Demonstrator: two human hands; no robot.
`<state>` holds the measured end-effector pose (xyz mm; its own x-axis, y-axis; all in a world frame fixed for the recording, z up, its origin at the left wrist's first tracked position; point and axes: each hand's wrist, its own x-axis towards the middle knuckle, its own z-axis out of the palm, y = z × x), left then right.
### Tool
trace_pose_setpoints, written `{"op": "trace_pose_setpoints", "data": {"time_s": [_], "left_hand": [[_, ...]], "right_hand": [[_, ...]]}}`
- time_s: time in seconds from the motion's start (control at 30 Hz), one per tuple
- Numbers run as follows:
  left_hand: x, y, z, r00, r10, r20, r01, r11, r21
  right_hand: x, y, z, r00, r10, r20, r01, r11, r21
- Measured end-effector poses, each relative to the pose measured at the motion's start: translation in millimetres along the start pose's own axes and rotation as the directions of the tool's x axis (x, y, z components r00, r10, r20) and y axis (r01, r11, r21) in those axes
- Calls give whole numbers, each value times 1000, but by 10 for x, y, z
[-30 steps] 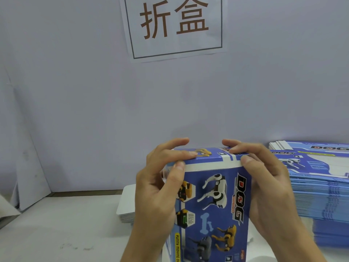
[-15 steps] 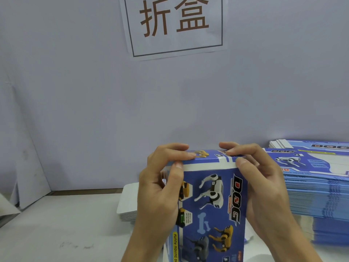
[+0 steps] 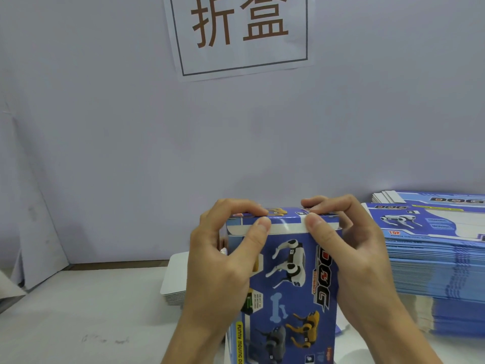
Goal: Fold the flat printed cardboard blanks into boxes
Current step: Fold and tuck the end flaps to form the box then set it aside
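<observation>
Small white card pile (image 3: 175, 279) far left on the worktop (image 3: 78, 311). Your left hand (image 3: 220, 271) grips the upright box (image 3: 288, 285), thumb on the front, fingers curled over the top flap (image 3: 283, 222). Your right hand (image 3: 359, 264) pinches the flap's right end likewise. Step looks like closing the top; next, press the tuck fully in. Flat blanks stack (image 3: 433, 258) sits right, just beside.
</observation>
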<state>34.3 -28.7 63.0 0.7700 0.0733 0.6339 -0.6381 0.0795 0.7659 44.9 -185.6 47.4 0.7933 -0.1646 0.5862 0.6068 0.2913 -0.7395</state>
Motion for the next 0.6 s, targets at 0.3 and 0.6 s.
{"op": "trace_pose_setpoints", "data": {"time_s": [0.3, 0.6], "left_hand": [[-18, -48, -20, 996, 73, 58, -77, 996, 55], [34, -115, -147, 965, 191, 180, -211, 972, 100]], "right_hand": [[16, 6, -25, 996, 91, 10, -91, 992, 86], [-4, -1, -88, 990, 40, 132, -38, 999, -16]]}}
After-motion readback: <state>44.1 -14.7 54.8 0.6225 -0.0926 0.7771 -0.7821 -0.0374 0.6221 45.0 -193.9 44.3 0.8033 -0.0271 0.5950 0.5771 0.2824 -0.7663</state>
